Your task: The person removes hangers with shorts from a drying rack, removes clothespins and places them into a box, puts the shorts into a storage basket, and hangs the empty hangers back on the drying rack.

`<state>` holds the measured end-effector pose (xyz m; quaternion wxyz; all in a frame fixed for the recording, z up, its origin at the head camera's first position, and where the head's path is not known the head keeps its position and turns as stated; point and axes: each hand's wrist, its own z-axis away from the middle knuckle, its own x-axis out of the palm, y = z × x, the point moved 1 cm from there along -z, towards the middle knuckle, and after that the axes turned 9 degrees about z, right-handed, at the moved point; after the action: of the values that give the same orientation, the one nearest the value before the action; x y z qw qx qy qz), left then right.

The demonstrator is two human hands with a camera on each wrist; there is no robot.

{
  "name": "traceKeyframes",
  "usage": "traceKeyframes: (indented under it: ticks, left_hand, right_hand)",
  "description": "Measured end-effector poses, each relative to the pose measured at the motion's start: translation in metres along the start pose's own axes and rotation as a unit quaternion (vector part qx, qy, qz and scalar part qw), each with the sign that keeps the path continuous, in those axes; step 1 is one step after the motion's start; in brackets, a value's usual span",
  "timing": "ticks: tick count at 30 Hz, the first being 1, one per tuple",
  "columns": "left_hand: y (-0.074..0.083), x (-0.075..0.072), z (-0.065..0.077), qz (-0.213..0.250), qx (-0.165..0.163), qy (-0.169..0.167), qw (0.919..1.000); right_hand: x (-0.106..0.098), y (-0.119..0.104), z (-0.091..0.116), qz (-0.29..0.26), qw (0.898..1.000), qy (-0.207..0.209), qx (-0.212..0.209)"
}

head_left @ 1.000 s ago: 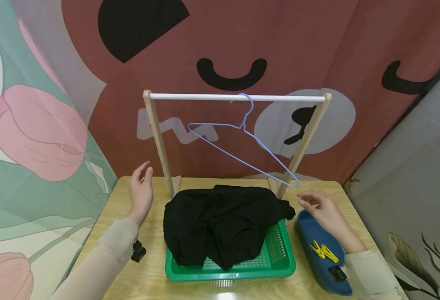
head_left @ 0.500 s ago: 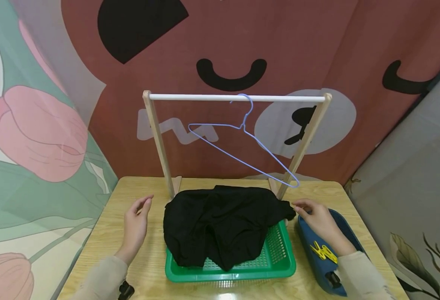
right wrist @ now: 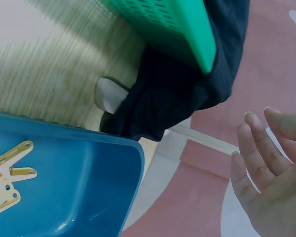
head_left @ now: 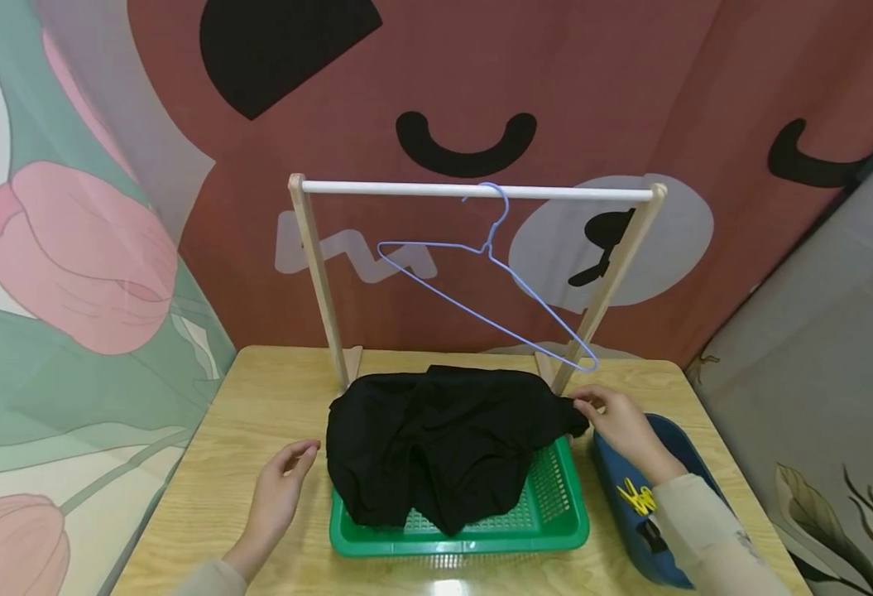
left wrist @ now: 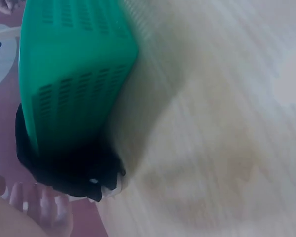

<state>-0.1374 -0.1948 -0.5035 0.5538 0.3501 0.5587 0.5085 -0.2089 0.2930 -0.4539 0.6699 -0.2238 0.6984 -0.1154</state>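
A black garment (head_left: 436, 447) lies bunched over a green basket (head_left: 458, 546), draping past its sides. My right hand (head_left: 618, 422) is just beside the garment's right end, above the blue bin; in the right wrist view its fingers (right wrist: 256, 153) are spread and hold nothing. To the left of the basket is my left hand (head_left: 280, 488), its fingers loosely bent near the garment's left side and nothing held. In the left wrist view that hand (left wrist: 39, 212) shows at the lower left, close to the black cloth (left wrist: 74, 173).
A rack with a white bar (head_left: 406, 189) and wooden posts (head_left: 317, 281) stands behind the basket. From the bar hangs a blue hanger (head_left: 481, 314). At the right, a blue bin (head_left: 630, 530) holds yellow clothespins (head_left: 635, 497). All this rests on a wooden table (head_left: 257, 389).
My left hand has come down toward the front, staying left of the basket. My right hand has shifted left to the garment's right end. Garment, basket and hanger stay in place.
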Motion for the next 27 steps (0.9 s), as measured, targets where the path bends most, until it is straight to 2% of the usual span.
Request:
traceKeyframes:
  ticks: [9, 17, 22, 27]
  left_hand:
    - [-0.011, 0.006, 0.013, 0.010, -0.045, -0.038, 0.9982]
    - [-0.014, 0.011, 0.019, 0.025, -0.065, -0.063, 0.9956]
    - [-0.014, 0.014, 0.021, 0.034, -0.069, -0.071, 0.9945]
    - [-0.017, 0.016, 0.021, 0.032, -0.060, -0.074, 0.9950]
  right_hand:
    - [0.016, 0.008, -0.019, 0.010, 1.000, -0.011, -0.015]
    - [0.030, 0.011, -0.030, 0.026, 0.999, -0.046, 0.007]
    - [0.038, 0.011, -0.033, 0.032, 0.997, -0.062, 0.016]
    - [0.041, 0.008, -0.033, 0.038, 0.997, -0.054, 0.031]
